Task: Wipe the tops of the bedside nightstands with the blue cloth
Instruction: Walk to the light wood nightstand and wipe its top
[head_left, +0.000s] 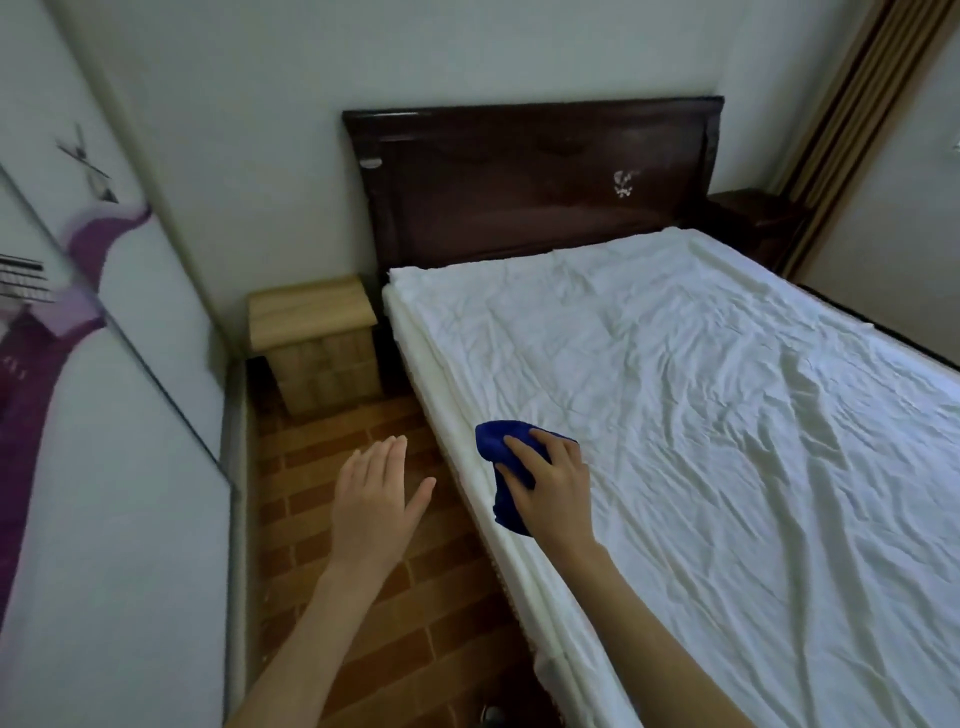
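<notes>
The blue cloth (500, 449) lies crumpled on the near left edge of the white bed, and my right hand (550, 480) is closed on it. My left hand (371, 499) hovers over the floor beside the bed, flat, fingers apart, holding nothing. A light wooden nightstand (310, 312) stands in the far left corner between the wall and the bed, its top bare. A dark wooden nightstand (753, 213) sits on the far right of the headboard, partly hidden by the mattress.
The bed with a wrinkled white sheet (727, 415) fills the right side. A dark headboard (530, 176) stands against the back wall. A narrow strip of brown tiled floor (332, 597) runs between the bed and a white wardrobe (104, 415) on the left. Curtains (852, 119) hang at the far right.
</notes>
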